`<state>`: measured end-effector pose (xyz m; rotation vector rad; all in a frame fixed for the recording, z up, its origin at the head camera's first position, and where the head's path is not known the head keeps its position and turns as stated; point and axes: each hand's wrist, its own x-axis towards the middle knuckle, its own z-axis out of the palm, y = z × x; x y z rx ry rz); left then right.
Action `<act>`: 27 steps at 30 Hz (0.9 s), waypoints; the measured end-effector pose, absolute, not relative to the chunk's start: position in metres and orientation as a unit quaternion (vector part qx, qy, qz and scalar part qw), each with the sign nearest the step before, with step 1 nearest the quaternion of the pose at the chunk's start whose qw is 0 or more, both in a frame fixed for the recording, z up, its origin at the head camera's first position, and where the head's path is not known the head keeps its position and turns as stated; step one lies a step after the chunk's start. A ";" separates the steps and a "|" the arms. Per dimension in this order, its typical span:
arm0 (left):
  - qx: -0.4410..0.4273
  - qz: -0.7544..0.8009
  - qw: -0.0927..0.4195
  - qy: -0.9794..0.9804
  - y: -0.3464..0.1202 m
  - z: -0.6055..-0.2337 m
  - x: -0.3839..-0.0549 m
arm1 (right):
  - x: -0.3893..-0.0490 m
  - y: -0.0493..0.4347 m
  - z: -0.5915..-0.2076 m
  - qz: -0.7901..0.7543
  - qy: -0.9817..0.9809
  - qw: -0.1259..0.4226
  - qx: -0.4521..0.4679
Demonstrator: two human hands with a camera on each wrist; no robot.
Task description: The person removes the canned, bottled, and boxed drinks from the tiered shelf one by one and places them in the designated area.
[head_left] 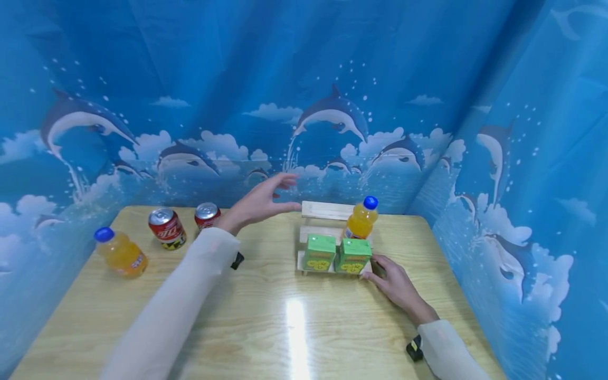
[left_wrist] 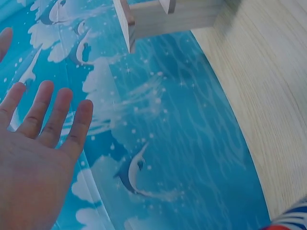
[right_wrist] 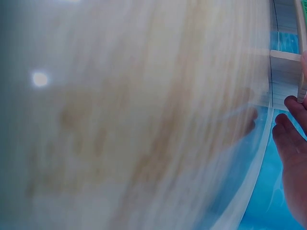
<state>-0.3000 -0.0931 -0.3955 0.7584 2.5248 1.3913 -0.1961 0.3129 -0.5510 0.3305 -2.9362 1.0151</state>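
A small tiered wooden rack (head_left: 328, 210) stands toward the back right of the table. Two green juice boxes (head_left: 320, 253) sit side by side on its lowest tier, and an orange drink bottle (head_left: 361, 220) with a blue cap stands behind the right one. My left hand (head_left: 258, 203) hovers at the rack's upper left, fingers spread in the left wrist view; whether the thumb touches the top board cannot be told. At the lower right front corner, my right hand (head_left: 396, 282) pinches the rack's edge between thumb and fingers, partly cut off in the right wrist view.
Left of the left forearm stand two red soda cans (head_left: 167, 229), one partly hidden by that arm. Another orange drink bottle (head_left: 121, 253) is near the table's left edge. A blue dolphin-print curtain (head_left: 237, 105) borders the wooden table (head_left: 256, 327).
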 end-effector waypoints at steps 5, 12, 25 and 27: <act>0.270 0.463 0.092 0.840 -0.079 -0.395 -0.303 | -0.196 0.313 -0.551 0.325 -0.939 0.017 0.112; 0.298 0.448 0.107 0.836 -0.056 -0.392 -0.306 | -0.196 0.312 -0.551 0.325 -0.938 0.023 0.115; 0.309 0.433 0.140 0.835 -0.016 -0.390 -0.302 | -0.195 0.312 -0.552 0.325 -0.938 0.024 0.115; 0.314 0.434 0.143 0.832 -0.011 -0.389 -0.302 | -0.195 0.313 -0.552 0.325 -0.938 0.022 0.114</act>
